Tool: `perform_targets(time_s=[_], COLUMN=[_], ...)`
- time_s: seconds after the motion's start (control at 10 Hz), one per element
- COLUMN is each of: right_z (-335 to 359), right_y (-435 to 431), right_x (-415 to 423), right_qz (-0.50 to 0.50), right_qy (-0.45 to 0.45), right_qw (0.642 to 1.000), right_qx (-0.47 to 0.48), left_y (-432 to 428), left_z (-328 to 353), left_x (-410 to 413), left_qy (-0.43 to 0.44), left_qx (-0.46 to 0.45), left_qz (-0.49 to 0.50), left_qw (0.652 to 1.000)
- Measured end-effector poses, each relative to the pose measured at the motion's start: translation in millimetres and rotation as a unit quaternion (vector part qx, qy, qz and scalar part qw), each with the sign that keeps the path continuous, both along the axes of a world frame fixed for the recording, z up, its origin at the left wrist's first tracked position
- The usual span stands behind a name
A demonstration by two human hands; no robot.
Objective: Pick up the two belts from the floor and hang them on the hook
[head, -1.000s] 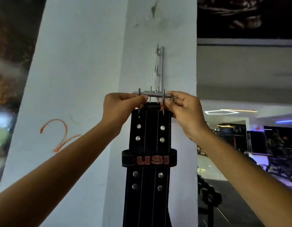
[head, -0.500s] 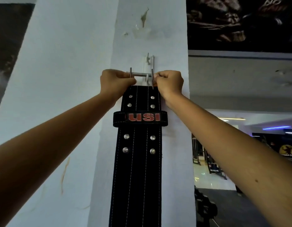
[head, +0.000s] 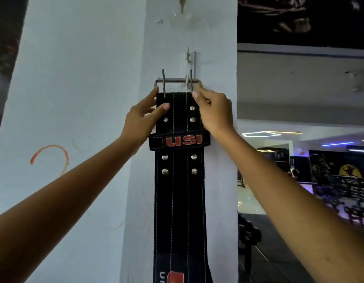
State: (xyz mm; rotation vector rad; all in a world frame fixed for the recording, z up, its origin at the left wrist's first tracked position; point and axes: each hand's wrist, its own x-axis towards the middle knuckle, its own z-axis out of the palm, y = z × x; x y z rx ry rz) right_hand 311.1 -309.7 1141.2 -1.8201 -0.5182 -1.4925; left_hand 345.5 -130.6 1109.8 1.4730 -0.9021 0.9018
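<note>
A wide black leather belt point(head: 180, 201) with a red "USI" loop hangs flat down the white pillar. Its steel buckle point(head: 177, 80) sits across the lower prong of a small white wall hook point(head: 188, 58). My left hand point(head: 142, 119) is at the belt's upper left edge, thumb on the front face and index finger reaching up to the buckle's corner. My right hand point(head: 213, 113) is at the upper right edge, fingertips pinched by the buckle's right prong. Only one belt is in view.
The white pillar point(head: 217, 180) has an orange scribble point(head: 52, 156) on its left face. To its right opens a dim gym hall with exercise machines point(head: 340, 201) and ceiling lights. A dark poster point(head: 299, 17) hangs at upper right.
The belt was raised to the hook, and its buckle bar now lies across the lower prong. Both hands have slid down from the buckle bar to the belt's top edges, and the left fingers have loosened.
</note>
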Motion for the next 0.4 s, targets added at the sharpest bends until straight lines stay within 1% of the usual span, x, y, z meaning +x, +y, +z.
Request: perform_targets(time_s=[0.1, 0.2, 0.3, 0.4], right_z=[-32, -81, -128, -161], right_y=[-8, 0, 10, 23], right_x=[-12, -25, -39, -62], right_qz=[-0.016, -0.049, -0.110, -0.167], right_qy=[0.023, -0.007, 0.012, 0.055], right_qw=[0.999, 0.997, 0.989, 0.972], right_qx=[-0.037, -0.054, -0.099, -0.154], left_y=[3, 1, 4, 12], left_z=[-28, -68, -109, -140], left_x=[-22, -47, -55, -75], left_qy=[-0.042, -0.143, -0.181, -0.153], left_qx=[0.028, 0.089, 0.184, 0.263], left_qz=[0.090, 0.222, 0.314, 0.361], left_qw=[0.995, 0.960, 0.914, 0.882])
